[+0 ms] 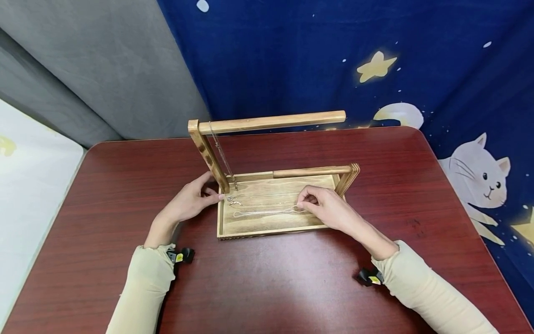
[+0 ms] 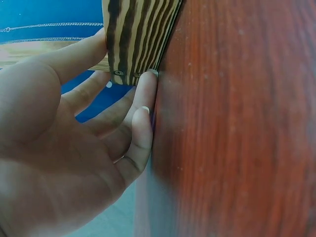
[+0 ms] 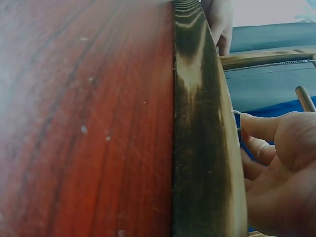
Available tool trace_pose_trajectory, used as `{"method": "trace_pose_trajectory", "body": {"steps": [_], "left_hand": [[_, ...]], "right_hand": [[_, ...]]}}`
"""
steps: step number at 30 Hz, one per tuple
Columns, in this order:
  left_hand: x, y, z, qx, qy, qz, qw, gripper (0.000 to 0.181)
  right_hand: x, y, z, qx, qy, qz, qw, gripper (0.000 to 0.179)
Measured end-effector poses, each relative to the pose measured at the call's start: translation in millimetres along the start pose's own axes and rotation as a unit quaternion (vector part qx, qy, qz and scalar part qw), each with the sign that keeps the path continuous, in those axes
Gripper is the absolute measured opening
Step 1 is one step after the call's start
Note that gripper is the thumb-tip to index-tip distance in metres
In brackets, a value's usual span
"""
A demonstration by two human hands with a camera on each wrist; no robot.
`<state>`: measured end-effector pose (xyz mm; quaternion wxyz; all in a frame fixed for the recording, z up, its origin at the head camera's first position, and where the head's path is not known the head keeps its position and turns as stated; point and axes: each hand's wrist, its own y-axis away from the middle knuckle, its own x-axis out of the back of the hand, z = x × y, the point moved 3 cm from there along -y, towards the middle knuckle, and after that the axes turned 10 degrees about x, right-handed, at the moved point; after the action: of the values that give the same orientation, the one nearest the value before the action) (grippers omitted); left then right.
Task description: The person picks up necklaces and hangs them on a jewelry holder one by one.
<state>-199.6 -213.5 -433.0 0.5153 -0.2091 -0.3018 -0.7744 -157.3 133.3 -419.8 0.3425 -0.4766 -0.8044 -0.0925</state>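
A wooden jewelry stand (image 1: 250, 226) with a shallow tray base sits on the table. My left hand (image 1: 189, 199) grips the tray's left end near the foot of the tall post, thumb at the rim; the left wrist view shows its fingers around the striped wooden end (image 2: 140, 39). Inside the tray, my right hand (image 1: 327, 206) pinches a thin silver necklace (image 1: 258, 213) between thumb and fingertips, its length stretching left along the tray floor. In the right wrist view, the right hand (image 3: 284, 163) is beside the tray's dark side wall (image 3: 200, 148).
Another necklace (image 1: 221, 150) hangs from the upper bar (image 1: 271, 123) near the post. A small ornate pendant (image 1: 230, 198) and a curved piece of jewelry (image 1: 235, 203) lie at the tray's left. A lower bar (image 1: 313, 172) runs along the back. Behind the reddish table (image 1: 267, 287) hang curtains.
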Motion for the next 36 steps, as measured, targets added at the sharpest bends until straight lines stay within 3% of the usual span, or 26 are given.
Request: {"method": "trace_pose_trajectory", "body": {"steps": [10, 24, 36], "left_hand": [[0.3, 0.2, 0.7, 0.005, -0.001, 0.002, 1.0000, 0.054], [0.7, -1.4, 1.8, 0.002, 0.007, 0.002, 1.0000, 0.052], [0.7, -1.8, 3.6, 0.002, 0.008, 0.000, 1.0000, 0.053]], "right_hand": [[5, 1.2, -11, -0.001, -0.089, 0.000, 0.9960, 0.005], [14, 1.0, -24, -0.027, -0.207, -0.021, 0.9778, 0.007], [25, 1.3, -33, -0.001, -0.252, -0.027, 0.9673, 0.016]]}}
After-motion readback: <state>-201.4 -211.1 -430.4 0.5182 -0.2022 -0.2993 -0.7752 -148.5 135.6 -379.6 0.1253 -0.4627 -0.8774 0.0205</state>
